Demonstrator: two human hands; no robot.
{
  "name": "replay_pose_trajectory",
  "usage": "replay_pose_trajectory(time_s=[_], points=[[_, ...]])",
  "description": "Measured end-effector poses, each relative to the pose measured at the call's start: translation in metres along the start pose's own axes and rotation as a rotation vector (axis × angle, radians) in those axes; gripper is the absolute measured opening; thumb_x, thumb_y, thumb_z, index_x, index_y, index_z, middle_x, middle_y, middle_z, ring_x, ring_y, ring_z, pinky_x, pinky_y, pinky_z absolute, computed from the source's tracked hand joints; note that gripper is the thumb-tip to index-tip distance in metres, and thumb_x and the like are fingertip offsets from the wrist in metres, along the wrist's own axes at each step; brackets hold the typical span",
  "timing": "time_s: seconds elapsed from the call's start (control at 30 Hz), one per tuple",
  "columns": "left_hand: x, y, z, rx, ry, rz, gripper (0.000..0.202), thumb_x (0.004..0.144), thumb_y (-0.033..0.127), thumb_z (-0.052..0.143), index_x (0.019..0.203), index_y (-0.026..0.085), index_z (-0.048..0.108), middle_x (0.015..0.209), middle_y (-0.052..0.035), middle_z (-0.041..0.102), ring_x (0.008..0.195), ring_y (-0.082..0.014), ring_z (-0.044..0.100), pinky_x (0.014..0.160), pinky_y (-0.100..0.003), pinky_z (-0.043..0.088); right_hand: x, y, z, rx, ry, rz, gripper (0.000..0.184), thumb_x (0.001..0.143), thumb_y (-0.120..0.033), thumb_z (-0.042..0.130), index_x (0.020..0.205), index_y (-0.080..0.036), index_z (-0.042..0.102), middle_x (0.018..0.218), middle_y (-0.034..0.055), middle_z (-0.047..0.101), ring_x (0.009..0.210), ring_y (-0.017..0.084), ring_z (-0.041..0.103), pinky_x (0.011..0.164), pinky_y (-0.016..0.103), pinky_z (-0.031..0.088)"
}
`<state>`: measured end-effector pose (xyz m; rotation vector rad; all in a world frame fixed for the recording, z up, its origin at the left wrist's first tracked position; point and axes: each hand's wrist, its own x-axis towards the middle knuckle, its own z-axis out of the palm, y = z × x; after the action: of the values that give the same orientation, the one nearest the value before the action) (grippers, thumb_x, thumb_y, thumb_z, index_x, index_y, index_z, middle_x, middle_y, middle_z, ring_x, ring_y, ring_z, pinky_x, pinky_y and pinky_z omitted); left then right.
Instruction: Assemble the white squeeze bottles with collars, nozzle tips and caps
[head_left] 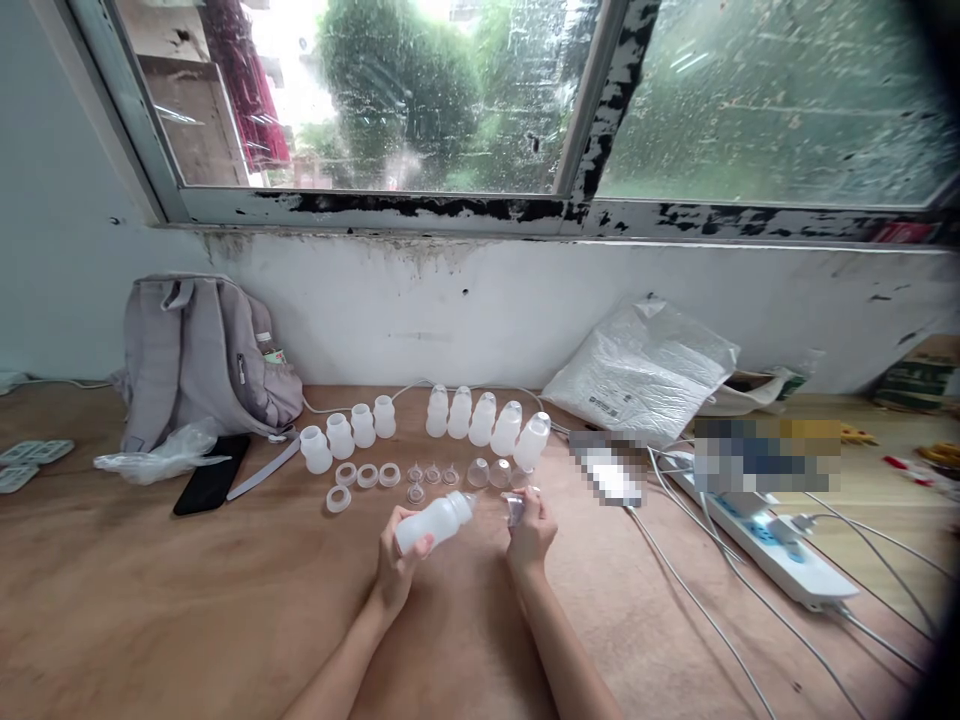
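Note:
My left hand point(399, 562) grips a milky-white baby bottle point(435, 525), tilted to the right, with a collar and clear nipple on its top end. In my right hand point(532, 530) is a clear dome cap point(514, 507), held just apart from the nipple. Beyond my hands lie several white collar rings point(367, 476), several clear nipples point(433, 474) and a few clear caps point(500, 473). Behind them, open bottles without tops point(340, 437) stand at the left. Capped bottles point(481, 420) form a row at the right.
A grey backpack point(202, 360), a crumpled plastic bag point(169, 455) and a black phone point(212, 476) lie at the left. On the right are a silvery pouch point(641, 365), a power strip point(795, 570) and loose white cables point(694, 610). The window wall bounds the table's back.

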<state>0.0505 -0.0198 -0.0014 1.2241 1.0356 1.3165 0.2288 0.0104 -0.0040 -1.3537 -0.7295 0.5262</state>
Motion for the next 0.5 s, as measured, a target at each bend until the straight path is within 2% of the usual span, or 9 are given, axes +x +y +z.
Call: replay_pose_trajectory(time_s=[0.1, 0.17, 0.23, 0.37, 0.5], points=[[0.007, -0.001, -0.009, -0.024, 0.181, 0.014, 0.022, 0.071, 0.035, 0.055, 0.08, 0.017, 0.047, 0.059, 0.0054, 0.045, 0.042, -0.0051, 0.032, 0.038, -0.016, 0.024, 0.005, -0.004, -0.003, -0.251, -0.011, -0.133, 0.033, 0.077, -0.048, 0.044, 0.081, -0.017, 0.053, 0.073, 0.0029, 0.057, 0.063, 0.016, 0.05, 0.058, 0.027, 0.039], [0.012, 0.0, -0.014, -0.058, 0.264, 0.006, 0.019, 0.072, 0.033, 0.053, 0.08, 0.017, 0.046, 0.058, 0.0059, 0.045, 0.041, -0.0049, 0.03, 0.037, -0.016, 0.022, 0.004, -0.005, -0.002, -0.417, -0.065, -0.272, 0.034, 0.074, -0.049, 0.049, 0.083, -0.017, 0.053, 0.082, 0.0059, 0.057, 0.076, 0.019, 0.052, 0.068, 0.03, 0.04], [0.015, 0.0, -0.015, -0.075, 0.314, -0.003, 0.019, 0.072, 0.032, 0.053, 0.081, 0.017, 0.046, 0.058, 0.0061, 0.046, 0.04, -0.005, 0.031, 0.036, -0.016, 0.022, 0.002, -0.004, 0.001, -0.555, -0.103, -0.362, 0.035, 0.074, -0.05, 0.048, 0.085, -0.017, 0.054, 0.087, 0.0079, 0.055, 0.082, 0.022, 0.051, 0.07, 0.033, 0.039], [0.015, -0.002, -0.014, -0.061, 0.318, -0.011, 0.021, 0.071, 0.033, 0.056, 0.082, 0.017, 0.047, 0.06, 0.0058, 0.046, 0.042, -0.0051, 0.034, 0.037, -0.016, 0.024, 0.001, 0.004, 0.003, -0.781, -0.12, -0.359, 0.036, 0.077, -0.05, 0.045, 0.092, -0.018, 0.055, 0.096, 0.0103, 0.05, 0.083, 0.024, 0.05, 0.062, 0.032, 0.04], [0.012, -0.005, -0.011, -0.028, 0.268, -0.013, 0.023, 0.071, 0.033, 0.057, 0.085, 0.017, 0.047, 0.06, 0.0064, 0.045, 0.042, -0.0047, 0.032, 0.037, -0.016, 0.025, 0.003, 0.009, 0.001, -0.871, -0.143, -0.313, 0.033, 0.076, -0.043, 0.048, 0.099, -0.019, 0.054, 0.101, 0.0108, 0.045, 0.085, 0.024, 0.05, 0.057, 0.03, 0.04]])
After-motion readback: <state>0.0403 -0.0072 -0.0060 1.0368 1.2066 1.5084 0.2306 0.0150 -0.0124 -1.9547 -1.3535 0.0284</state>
